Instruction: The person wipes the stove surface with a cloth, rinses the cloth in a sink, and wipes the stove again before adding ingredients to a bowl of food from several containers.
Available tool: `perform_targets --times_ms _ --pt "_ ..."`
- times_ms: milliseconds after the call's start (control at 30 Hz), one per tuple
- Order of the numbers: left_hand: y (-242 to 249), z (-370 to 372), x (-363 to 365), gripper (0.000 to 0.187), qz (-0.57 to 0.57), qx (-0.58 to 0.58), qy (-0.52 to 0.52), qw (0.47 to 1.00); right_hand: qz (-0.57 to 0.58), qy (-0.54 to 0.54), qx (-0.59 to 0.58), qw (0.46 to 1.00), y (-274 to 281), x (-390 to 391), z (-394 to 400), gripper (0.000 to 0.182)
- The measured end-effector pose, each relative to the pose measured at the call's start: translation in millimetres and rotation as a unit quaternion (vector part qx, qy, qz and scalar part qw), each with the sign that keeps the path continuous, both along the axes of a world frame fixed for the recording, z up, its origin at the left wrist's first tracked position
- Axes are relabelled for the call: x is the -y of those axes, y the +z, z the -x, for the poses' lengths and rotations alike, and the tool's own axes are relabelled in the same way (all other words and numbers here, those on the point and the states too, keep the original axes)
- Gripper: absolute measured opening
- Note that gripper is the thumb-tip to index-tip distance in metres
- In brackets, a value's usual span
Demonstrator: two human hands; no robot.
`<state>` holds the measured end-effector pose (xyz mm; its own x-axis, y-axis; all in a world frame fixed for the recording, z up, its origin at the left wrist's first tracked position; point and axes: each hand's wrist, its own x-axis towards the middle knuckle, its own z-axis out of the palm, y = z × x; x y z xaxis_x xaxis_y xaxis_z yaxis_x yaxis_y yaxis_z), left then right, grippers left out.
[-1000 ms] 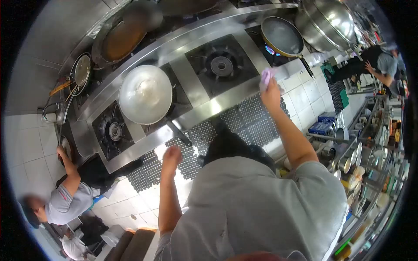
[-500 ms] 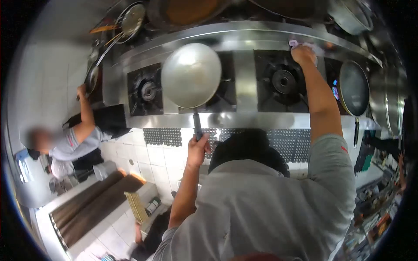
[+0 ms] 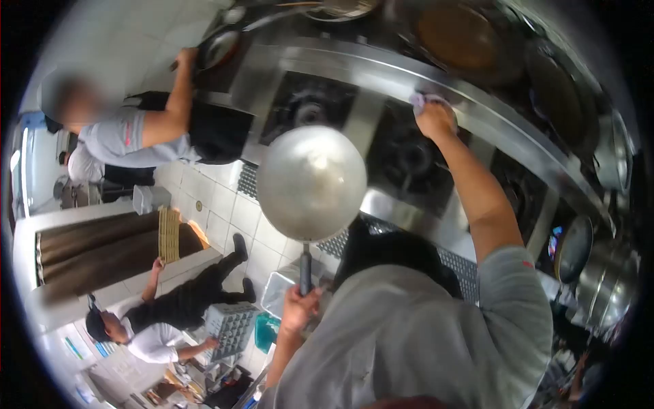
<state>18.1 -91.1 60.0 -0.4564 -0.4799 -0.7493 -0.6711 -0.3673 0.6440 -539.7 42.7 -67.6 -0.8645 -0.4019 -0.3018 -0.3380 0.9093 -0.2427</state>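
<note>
My left hand (image 3: 302,308) is wrapped around the dark handle of a silvery frying pan (image 3: 312,184). The pan is held up between my body and the stove, its round face toward the camera. Stretched out to the stove's back ledge, my right hand (image 3: 436,118) grips a pale purple cloth (image 3: 417,101) against the steel. Below that hand lies a dark burner (image 3: 409,158) with its grate. The fingertips of the right hand are partly hidden by the cloth.
At left a co-worker (image 3: 153,133) holds a pan (image 3: 219,49) at the stove. Behind, another person carries a grey rack (image 3: 231,330) and a woven basket (image 3: 169,235). A dark pan (image 3: 573,249) and a large pot (image 3: 608,290) stand at right. More pans (image 3: 458,34) sit behind the ledge.
The view has turned to the left. The pan in my left hand has come back from over the burners toward me. My right hand with the cloth has moved left along the ledge.
</note>
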Motion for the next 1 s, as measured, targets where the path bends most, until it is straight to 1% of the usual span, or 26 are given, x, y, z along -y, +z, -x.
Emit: perform_targets --times_ms 33,67,100,133,167,233,267,300,333,433,467,500,533,567,600,633,667,700,733,767,800,833,867,900,933,1000 --pt "4 -8 14 0.022 0.017 0.023 -0.018 0.999 0.008 0.015 -0.010 1.000 -17 26 -1 0.045" --pt "5 -15 27 0.022 0.006 0.011 -0.002 1.000 0.082 0.029 -0.104 0.991 -54 49 -1 0.046" --pt "5 -23 40 0.021 -0.010 0.005 0.014 1.000 0.151 0.042 -0.188 0.970 -75 75 0 0.048" --pt "7 -27 53 0.021 -0.017 0.009 0.028 0.999 0.147 0.050 -0.147 0.977 -70 102 -3 0.040" --pt "7 -32 64 0.021 -0.029 0.009 0.042 0.999 0.139 0.063 -0.140 0.978 -79 128 -4 0.040" --pt "7 -40 88 0.021 -0.047 0.013 0.058 0.997 0.181 0.102 -0.184 0.961 -97 186 7 0.039" --pt "7 -45 100 0.023 -0.048 0.016 0.071 0.996 0.170 0.137 -0.127 0.967 -89 217 11 0.043" --pt "7 -49 112 0.025 -0.049 0.021 0.085 0.995 0.165 0.147 -0.138 0.966 -97 253 17 0.044" --pt "9 -53 124 0.026 -0.028 0.041 0.074 0.996 0.159 0.155 -0.143 0.964 -108 286 18 0.046" --pt "25 -58 151 0.026 -0.020 0.051 0.096 0.994 0.137 0.173 -0.138 0.966 -104 381 18 0.050" --pt "22 -72 157 0.026 -0.018 0.050 0.094 0.994 0.134 0.180 -0.141 0.964 -106 410 20 0.050" --pt "26 -75 165 0.026 -0.017 0.061 0.092 0.994 0.138 0.183 -0.111 0.967 -95 435 17 0.048" --pt "32 -77 169 0.025 -0.013 0.067 0.121 0.990 0.141 0.188 -0.079 0.969 -89 458 9 0.047" --pt "39 -81 173 0.024 -0.008 0.073 0.150 0.986 0.106 0.222 -0.047 0.968 -103 482 -1 0.046" --pt "41 -90 177 0.024 -0.006 0.064 0.156 0.986 0.070 0.254 -0.016 0.964 -113 502 -13 0.047" --pt "45 -97 182 0.024 -0.009 0.069 0.151 0.986 0.045 0.274 -0.046 0.959 -74 496 -58 0.047" --pt "47 -99 187 0.024 0.010 0.076 0.139 0.987 0.052 0.304 -0.107 0.945 -85 495 -94 0.046" --pt "45 -96 191 0.024 0.028 0.077 0.126 0.989 0.106 0.327 -0.156 0.926 -154 507 -125 0.046" --pt "45 -93 197 0.024 0.036 0.074 0.113 0.990 0.205 0.329 -0.112 0.915 -133 494 -151 0.046" --pt "40 -91 200 0.024 0.036 0.036 0.111 0.993 0.301 0.327 -0.067 0.893 -107 466 -194 0.054" --pt "40 -82 205 0.019 0.027 0.031 0.115 0.992 0.505 0.231 0.252 0.792 -81 440 -212 0.066" --pt "40 -72 212 0.015 0.020 0.028 0.117 0.993 0.509 0.340 0.101 0.784 -129 420 -239 0.069" --pt "38 -66 220 0.015 0.012 0.025 0.098 0.995 0.384 0.280 0.259 0.841 -24 373 -233 0.064" --pt "32 -60 227 0.014 0.017 0.017 0.089 0.996 0.258 0.429 0.078 0.862 -43 340 -243 0.061" --pt "22 -50 229 0.014 0.022 0.005 0.081 0.996 0.103 0.552 -0.104 0.821 -71 300 -244 0.058" --pt "7 -21 231 0.015 0.014 -0.012 0.045 0.999 0.232 0.526 -0.091 0.813 -93 198 -230 0.052"
